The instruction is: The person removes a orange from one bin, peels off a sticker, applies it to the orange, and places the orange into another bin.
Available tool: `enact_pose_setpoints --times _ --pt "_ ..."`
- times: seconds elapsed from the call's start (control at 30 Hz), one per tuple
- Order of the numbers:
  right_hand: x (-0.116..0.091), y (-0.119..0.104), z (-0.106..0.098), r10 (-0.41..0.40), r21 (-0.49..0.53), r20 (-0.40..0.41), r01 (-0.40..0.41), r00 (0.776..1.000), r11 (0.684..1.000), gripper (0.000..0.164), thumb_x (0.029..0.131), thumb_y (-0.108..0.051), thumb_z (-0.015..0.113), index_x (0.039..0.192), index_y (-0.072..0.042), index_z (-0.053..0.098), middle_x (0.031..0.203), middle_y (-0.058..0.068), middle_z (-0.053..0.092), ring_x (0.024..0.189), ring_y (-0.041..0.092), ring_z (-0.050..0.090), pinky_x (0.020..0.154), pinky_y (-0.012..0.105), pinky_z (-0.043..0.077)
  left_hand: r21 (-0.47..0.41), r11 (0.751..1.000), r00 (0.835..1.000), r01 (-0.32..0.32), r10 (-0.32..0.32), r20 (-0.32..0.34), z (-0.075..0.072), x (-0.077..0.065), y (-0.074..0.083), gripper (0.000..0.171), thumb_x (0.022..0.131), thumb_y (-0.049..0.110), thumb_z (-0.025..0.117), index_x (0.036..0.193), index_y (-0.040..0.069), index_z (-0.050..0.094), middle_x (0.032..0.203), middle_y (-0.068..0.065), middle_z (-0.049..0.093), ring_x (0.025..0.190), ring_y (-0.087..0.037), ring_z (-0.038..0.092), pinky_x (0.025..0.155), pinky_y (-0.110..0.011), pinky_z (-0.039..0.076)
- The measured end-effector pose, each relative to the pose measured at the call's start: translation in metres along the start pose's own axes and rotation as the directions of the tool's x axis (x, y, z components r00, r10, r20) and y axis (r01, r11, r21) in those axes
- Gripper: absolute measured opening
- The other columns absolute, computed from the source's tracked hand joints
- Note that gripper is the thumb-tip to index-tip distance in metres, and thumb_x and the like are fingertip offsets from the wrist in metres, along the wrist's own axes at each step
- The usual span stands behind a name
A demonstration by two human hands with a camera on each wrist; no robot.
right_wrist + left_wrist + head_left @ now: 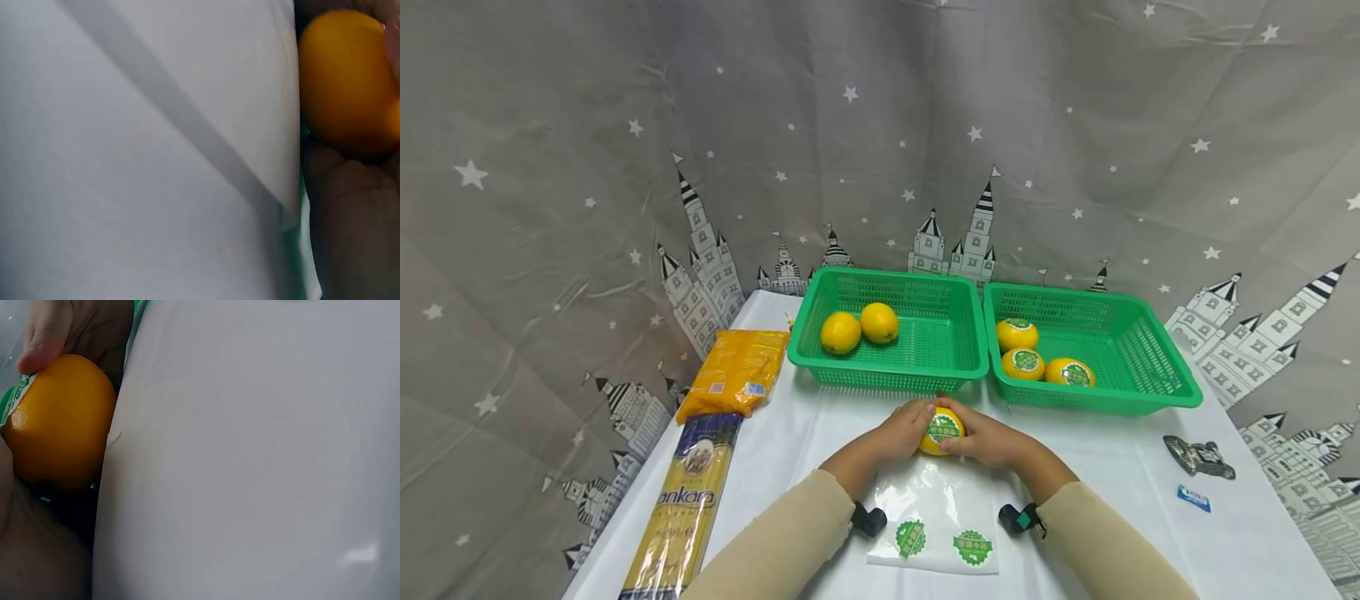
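Both hands hold one orange [932,447] over the table, just in front of the green baskets. My left hand [898,433] grips its left side, while my right hand [990,438] holds the right side with the thumb at a green and white round sticker [943,427] on the peel. In the left wrist view the orange [65,425] shows bare peel, the sticker's edge under a thumb. The right wrist view shows the orange [350,81] between fingers. Below the hands lies a glossy white sticker sheet [932,508] with two green stickers near its front edge.
The left green basket [887,377] contains two plain oranges [841,333]; the right basket [1097,404] contains three stickered oranges [1070,372]. At left lie an orange packet [733,371] and a spaghetti pack [681,508]. A dark packet [1199,457] and small blue packet [1193,498] lie right.
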State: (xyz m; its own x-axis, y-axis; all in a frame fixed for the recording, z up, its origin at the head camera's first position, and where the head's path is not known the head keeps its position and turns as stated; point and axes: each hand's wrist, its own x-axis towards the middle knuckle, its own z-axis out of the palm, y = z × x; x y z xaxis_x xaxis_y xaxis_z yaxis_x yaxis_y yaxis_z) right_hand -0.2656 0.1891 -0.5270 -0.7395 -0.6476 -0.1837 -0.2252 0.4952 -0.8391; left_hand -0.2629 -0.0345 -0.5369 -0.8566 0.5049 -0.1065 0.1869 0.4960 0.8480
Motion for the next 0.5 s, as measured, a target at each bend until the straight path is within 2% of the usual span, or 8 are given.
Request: enact_pose_setpoints --times 0.13,0.23,0.33,0.4,0.5 --pt "-0.002 0.009 -0.002 0.025 0.067 -0.004 -0.024 1.000 0.997 0.079 0.101 -0.036 0.070 0.166 -0.027 0.026 0.174 0.016 0.016 0.150 0.038 0.037 0.120 0.057 0.031 -0.026 1.000 1.000 0.006 -0.006 0.023 -0.002 0.000 -0.001 0.055 0.115 0.042 0.018 0.142 0.012 0.056 0.132 -0.008 0.059 0.133 -0.029 0.052 0.118 -0.053 0.036" --pt "0.000 0.016 -0.003 0.029 0.187 0.030 -0.034 0.999 0.982 0.085 0.102 -0.034 0.069 0.169 -0.029 0.016 0.176 0.012 0.008 0.158 0.038 0.020 0.126 0.058 0.020 -0.042 0.999 0.999 0.011 -0.009 0.034 -0.003 0.001 -0.003 0.053 0.116 0.041 0.018 0.138 0.013 0.057 0.132 -0.009 0.060 0.134 -0.029 0.052 0.119 -0.054 0.035" --pt "0.001 0.021 -0.003 -0.010 0.362 0.082 -0.021 0.997 0.932 0.087 0.105 -0.024 0.065 0.170 -0.026 0.006 0.176 0.011 -0.003 0.161 0.035 0.004 0.128 0.050 0.015 -0.048 0.999 0.999 0.018 -0.016 0.036 -0.003 0.002 -0.003 0.053 0.116 0.040 0.018 0.140 0.011 0.056 0.137 -0.012 0.059 0.139 -0.032 0.050 0.121 -0.055 0.033" --pt "0.002 0.024 -0.002 -0.062 0.460 0.109 0.005 0.992 0.888 0.085 0.108 -0.015 0.059 0.170 -0.021 0.002 0.176 0.013 -0.009 0.161 0.035 0.000 0.128 0.041 0.019 -0.055 0.998 0.999 0.024 -0.022 0.036 -0.003 0.001 -0.002 0.055 0.116 0.040 0.019 0.145 0.010 0.054 0.144 -0.013 0.057 0.144 -0.033 0.046 0.123 -0.056 0.030" --pt "0.002 0.026 0.001 -0.132 0.558 0.127 0.039 0.983 0.829 0.080 0.109 -0.007 0.049 0.169 -0.015 -0.004 0.174 0.016 -0.014 0.161 0.036 -0.003 0.123 0.025 0.026 -0.087 0.995 0.999 0.037 -0.033 0.043 -0.003 0.001 -0.002 0.053 0.114 0.042 0.028 0.144 0.008 0.055 0.139 -0.012 0.060 0.134 -0.030 0.053 0.118 -0.051 0.038"
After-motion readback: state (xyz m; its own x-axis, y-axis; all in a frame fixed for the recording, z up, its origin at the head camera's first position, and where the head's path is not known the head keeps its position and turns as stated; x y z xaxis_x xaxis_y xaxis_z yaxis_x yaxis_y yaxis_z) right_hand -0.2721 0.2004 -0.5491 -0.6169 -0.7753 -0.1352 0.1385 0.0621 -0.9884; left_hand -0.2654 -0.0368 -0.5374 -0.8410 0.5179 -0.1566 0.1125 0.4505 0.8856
